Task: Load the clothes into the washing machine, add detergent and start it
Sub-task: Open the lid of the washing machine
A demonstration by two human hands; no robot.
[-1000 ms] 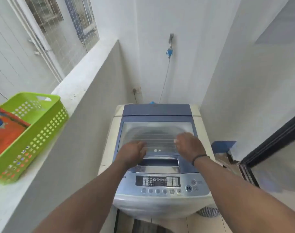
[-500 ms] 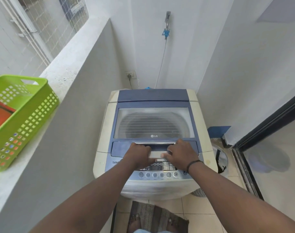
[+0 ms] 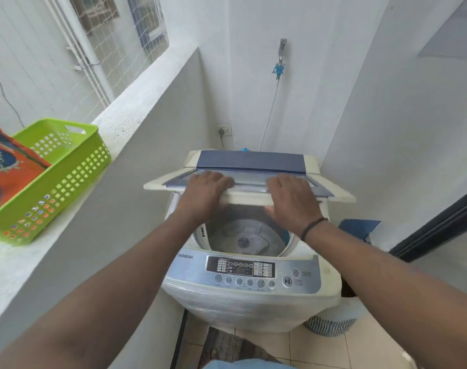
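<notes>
The white top-loading washing machine (image 3: 251,302) stands in front of me with its blue-framed lid (image 3: 249,198) lifted and partly folded back. My left hand (image 3: 203,194) and my right hand (image 3: 291,201) both grip the lid's front edge, fingers on top and the right thumb underneath. Below the lid the drum (image 3: 247,237) is open to view and holds no clothes. The control panel (image 3: 240,270) faces me along the front. An orange detergent bag (image 3: 5,171) leans in a green basket (image 3: 64,177) on the ledge at the left.
A grey ledge wall (image 3: 136,209) runs close along the machine's left side. On the back wall are a socket (image 3: 223,129) and a tap with a hose (image 3: 280,62). A striped basket (image 3: 331,327) sits on the floor at the right, near a dark door frame (image 3: 440,225).
Both hands went from the closed lid's glass to its front handle and have lifted the lid, which now folds back and exposes the drum.
</notes>
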